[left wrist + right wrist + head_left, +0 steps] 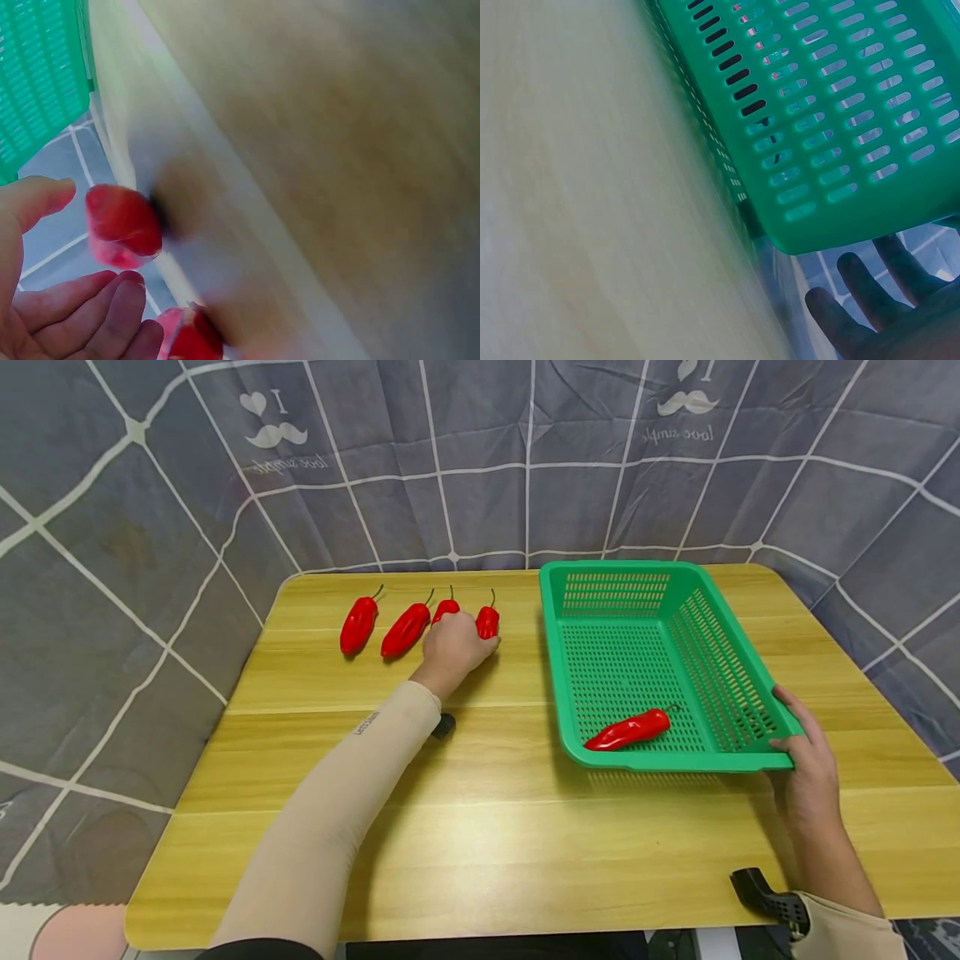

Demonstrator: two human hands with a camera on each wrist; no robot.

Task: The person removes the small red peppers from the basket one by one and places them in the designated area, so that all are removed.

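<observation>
Four red peppers lie in a row at the back left of the table. My left hand reaches over the two on the right. In the left wrist view its thumb and fingers stand apart, with the rightmost pepper just beyond the gap; another pepper is below the fingers. My right hand holds the near right corner of a green plastic basket, thumb over the rim and fingers along the outside. One red pepper lies inside the basket near its front wall.
Two more peppers, one at the far left and one beside it, lie left of my left hand. The wooden table has a grey curtain with white lines behind it and at both sides.
</observation>
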